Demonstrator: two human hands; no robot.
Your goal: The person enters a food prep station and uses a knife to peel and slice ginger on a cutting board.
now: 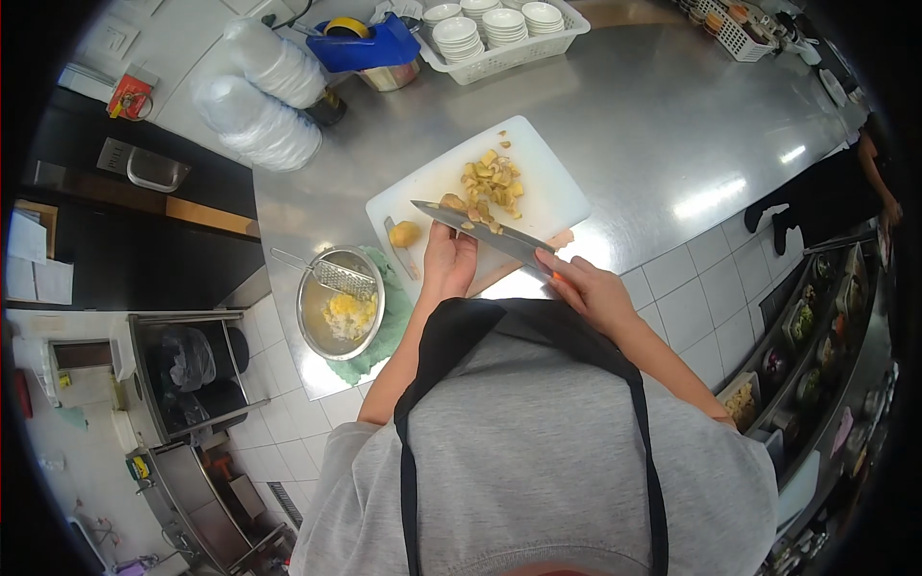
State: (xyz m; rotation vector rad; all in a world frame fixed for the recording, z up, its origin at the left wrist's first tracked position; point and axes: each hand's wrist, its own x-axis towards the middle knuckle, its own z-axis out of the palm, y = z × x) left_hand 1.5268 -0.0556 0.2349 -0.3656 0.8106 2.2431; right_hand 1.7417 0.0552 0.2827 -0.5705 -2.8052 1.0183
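My right hand (588, 290) is closed around the handle of a large kitchen knife (504, 241), whose blade slants up and left over the near part of a white cutting board (552, 182). My left hand (451, 261) is at the blade's near side, palm partly showing. Its fingertips are hidden by the blade, so their grip is unclear. Cut potato pieces (495, 182) are heaped just beyond the blade. A whole peeled potato (404, 233) rests on the board's left side, beside a small grey tool (392, 230) that I cannot make out clearly.
A metal bowl (304, 322) holding a grater (344, 278) and pale yellow shreds (349, 315) stands on a green cloth (389, 331). Behind are wrapped stacked containers (259, 120), a blue holder (360, 50) and a basket (471, 69) of white bowls. Another person (836, 187) stands at right.
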